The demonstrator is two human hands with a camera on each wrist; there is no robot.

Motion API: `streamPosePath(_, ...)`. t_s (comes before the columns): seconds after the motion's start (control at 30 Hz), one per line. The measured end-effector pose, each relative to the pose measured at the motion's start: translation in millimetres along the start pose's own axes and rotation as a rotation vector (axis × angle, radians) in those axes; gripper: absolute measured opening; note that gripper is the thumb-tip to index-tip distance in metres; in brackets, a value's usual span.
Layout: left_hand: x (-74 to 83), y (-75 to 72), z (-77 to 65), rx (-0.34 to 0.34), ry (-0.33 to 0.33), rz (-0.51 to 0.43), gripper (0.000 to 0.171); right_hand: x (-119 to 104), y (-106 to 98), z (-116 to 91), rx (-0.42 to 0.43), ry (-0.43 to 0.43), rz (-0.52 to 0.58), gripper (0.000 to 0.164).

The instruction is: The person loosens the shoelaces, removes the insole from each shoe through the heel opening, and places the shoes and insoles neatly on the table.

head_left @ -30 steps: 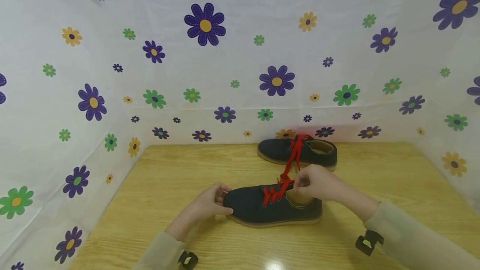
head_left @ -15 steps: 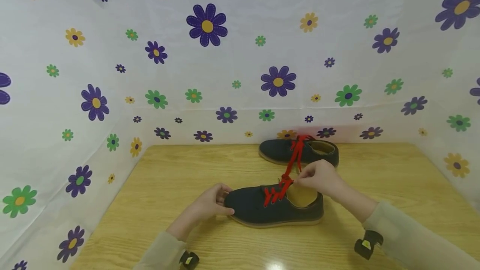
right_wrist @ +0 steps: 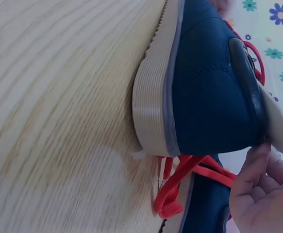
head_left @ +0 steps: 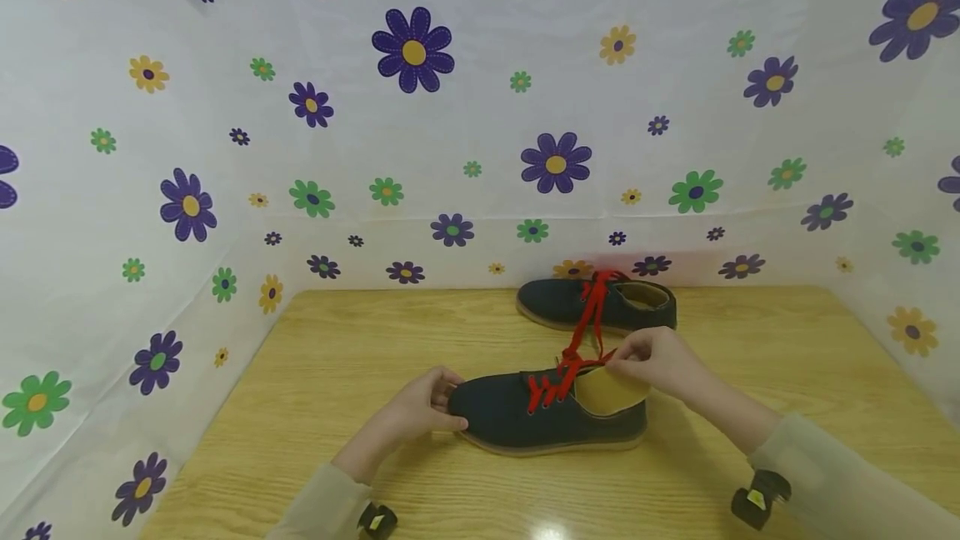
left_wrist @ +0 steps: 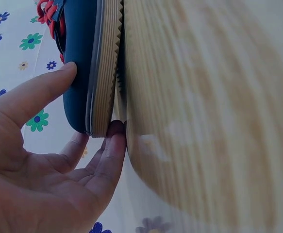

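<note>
A dark blue lace-up shoe (head_left: 502, 417) stands sole-down on the table, toe to the left. My left hand (head_left: 414, 408) holds its toe, thumb on the upper and fingers around the front; the left wrist view shows fingertips at the sole (left_wrist: 103, 73). At the heel end, my right hand (head_left: 666, 363) pinches a beige insole (head_left: 611, 392). The insole's heel end rises above the shoe's collar, and its edge (right_wrist: 278, 127) shows in the right wrist view. Its front part is hidden inside the shoe. Red laces (head_left: 551, 391) run through the eyelets.
A matching shoe (head_left: 550, 302) stands behind, near the back edge, also toe left. Its red lace (head_left: 592, 311) trails forward to the near shoe. Wood-grain table (head_left: 360, 332) lies beneath; a white flower-print sheet (head_left: 465, 123) rises at the back and sides.
My right hand dips inside the shoe opening one second ago, then rises; now it has moved right, and the insole's heel end has lifted with it. My left hand stays at the toe.
</note>
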State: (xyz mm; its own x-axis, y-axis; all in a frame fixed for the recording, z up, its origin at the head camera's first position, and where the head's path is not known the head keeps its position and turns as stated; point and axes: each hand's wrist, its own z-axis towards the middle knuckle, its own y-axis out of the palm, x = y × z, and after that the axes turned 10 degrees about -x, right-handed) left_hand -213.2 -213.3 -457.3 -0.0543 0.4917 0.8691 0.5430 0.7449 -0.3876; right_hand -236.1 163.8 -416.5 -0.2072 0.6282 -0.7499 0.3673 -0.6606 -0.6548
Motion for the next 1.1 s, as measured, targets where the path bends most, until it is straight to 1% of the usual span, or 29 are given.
streamPosePath(0.2, 0.3, 0.2, -0.5, 0.0, -0.003, -0.014, 0.058, 2.2, -1.4, -5.0, 0.016, -0.085, -0.059, 0.008)
streamPosePath(0.4, -0.1, -0.2, -0.5, 0.001, -0.003, -0.008, 0.058, 4.9, -2.1, -12.0, 0.047, -0.178, -0.154, 0.005)
streamPosePath(0.53, -0.6, -0.1, -0.3, -0.001, 0.002, -0.006, 0.058, 5.5, -3.9, -16.8, 0.096, -0.256, -0.271, 0.005)
streamPosePath(0.7, -0.7, 0.6, -0.1, 0.002, 0.0, -0.01, 0.059, 6.6, -5.1, -19.7, 0.17, -0.368, -0.435, 0.01)
streamPosePath(0.83, -1.0, 1.1, -0.2, 0.0, 0.0, -0.013, 0.059, 6.6, -5.2, -20.5, 0.236, -0.492, -0.548, 0.016)
streamPosePath(0.97, -1.4, 1.0, -0.3, -0.003, 0.006, -0.011, 0.058, 7.6, -6.5, -20.4, 0.29, -0.685, -0.658, 0.022)
streamPosePath(1.03, -1.5, 0.8, -0.3, -0.002, 0.007, -0.008, 0.058, 8.7, -7.1, -19.6, 0.297, -0.778, -0.698, 0.02)
streamPosePath(1.1, -1.2, 0.6, -0.2, -0.002, 0.007, -0.009, 0.058, 10.3, -7.0, -18.6, 0.288, -0.846, -0.725, 0.015)
